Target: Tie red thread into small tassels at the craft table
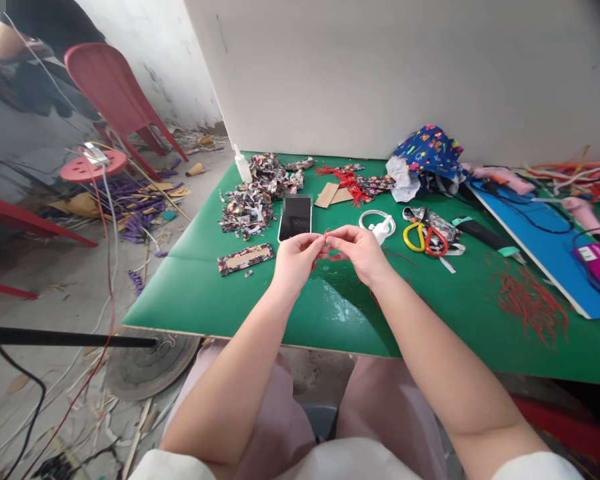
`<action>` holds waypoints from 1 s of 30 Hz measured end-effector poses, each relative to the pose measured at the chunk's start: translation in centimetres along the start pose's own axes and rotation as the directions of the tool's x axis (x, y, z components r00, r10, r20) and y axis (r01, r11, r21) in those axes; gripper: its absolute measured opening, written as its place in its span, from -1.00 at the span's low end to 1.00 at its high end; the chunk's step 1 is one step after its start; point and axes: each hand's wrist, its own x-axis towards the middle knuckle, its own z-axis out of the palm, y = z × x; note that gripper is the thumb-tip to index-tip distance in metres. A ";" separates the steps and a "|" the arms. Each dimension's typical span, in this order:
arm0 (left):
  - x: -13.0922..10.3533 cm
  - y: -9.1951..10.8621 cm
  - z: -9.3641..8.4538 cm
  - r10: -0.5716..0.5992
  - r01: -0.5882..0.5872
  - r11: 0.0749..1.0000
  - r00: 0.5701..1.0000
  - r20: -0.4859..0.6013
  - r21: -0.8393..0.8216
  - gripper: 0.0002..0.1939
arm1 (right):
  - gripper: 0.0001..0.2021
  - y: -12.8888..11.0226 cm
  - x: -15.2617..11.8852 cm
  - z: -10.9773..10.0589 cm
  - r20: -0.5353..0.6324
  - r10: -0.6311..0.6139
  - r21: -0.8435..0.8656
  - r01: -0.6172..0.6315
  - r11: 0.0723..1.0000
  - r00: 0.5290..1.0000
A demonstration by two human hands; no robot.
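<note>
My left hand (300, 257) and my right hand (355, 250) meet above the green table (260, 307), fingertips pinched together on thin red string (327, 233). Just behind my left hand lies a phone (297, 219). A white coiled cable with a plug (381, 230) is behind my right hand. To the left rests a flat cardboard strip edged in floral fabric (246, 259). Scissors with yellow and red handles (425, 239) lie to the right, and loose red strings (530, 303) are heaped farther right.
Floral fabric scraps (260, 197), a white bottle (242, 165) and cardboard pieces (333, 195) lie at the back. On the right are a blue board (545, 247), a black cutter (487, 237) and pink glue guns (505, 179). A person sits beyond a red chair (113, 83).
</note>
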 end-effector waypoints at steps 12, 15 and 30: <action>0.0 -0.2 0.0 0.037 -0.036 0.998 0.999 -0.020 0.046 -0.80 | -0.85 0.5 -0.1 0.0 0.001 -0.265 -0.351 0.249 0.903 0.964; 0.1 -0.2 0.1 0.041 -0.040 0.998 0.999 -0.026 0.040 -0.81 | -0.87 0.7 -0.1 -0.2 0.013 -0.314 -0.428 0.289 0.856 0.949; 0.4 -0.1 -0.4 -0.155 0.171 0.952 0.985 0.080 -0.255 -0.76 | -0.86 0.1 -0.7 0.0 0.048 -0.498 -0.577 0.430 0.694 0.866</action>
